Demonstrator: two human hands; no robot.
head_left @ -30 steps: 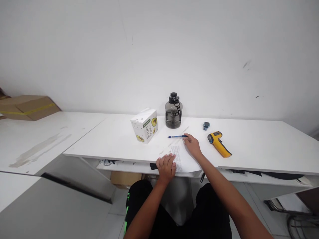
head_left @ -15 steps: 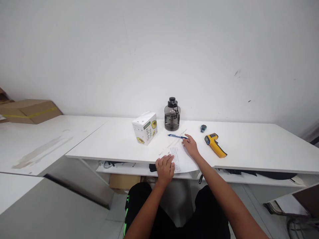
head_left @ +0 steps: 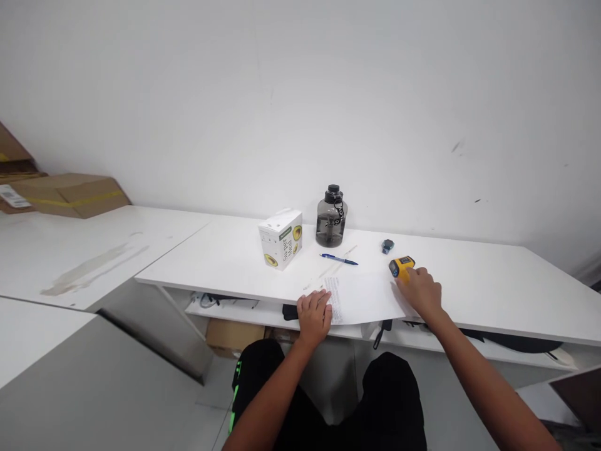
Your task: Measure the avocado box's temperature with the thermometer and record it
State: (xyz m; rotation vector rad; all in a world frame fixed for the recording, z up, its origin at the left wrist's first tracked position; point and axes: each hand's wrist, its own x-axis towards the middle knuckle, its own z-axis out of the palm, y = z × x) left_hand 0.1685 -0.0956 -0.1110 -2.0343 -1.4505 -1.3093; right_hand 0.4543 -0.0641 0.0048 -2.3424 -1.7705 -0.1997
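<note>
- Shows a pale wall (head_left: 282,100), darkly scuffed at right.
- Sets a white table (head_left: 483,269) against it, with open shelf (head_left: 267,311) underneath.
- Adds a brown-smeared white tabletop (head_left: 56,244) at left.
- Ends below in grey floor (head_left: 211,401), softly lit.

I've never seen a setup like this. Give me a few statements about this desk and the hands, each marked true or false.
1. The left hand rests at the printed paper's edge. True.
2. The blue pen lies on the desk, apart from both hands. True.
3. The right hand is over the pen. False: it is over the handle of the yellow pistol-shaped device.
4. The white box stands left of the dark bottle. True.
5. The bottle lies on its side. False: it stands upright.
6. The box shows bananas. False: it shows avocados.
</note>
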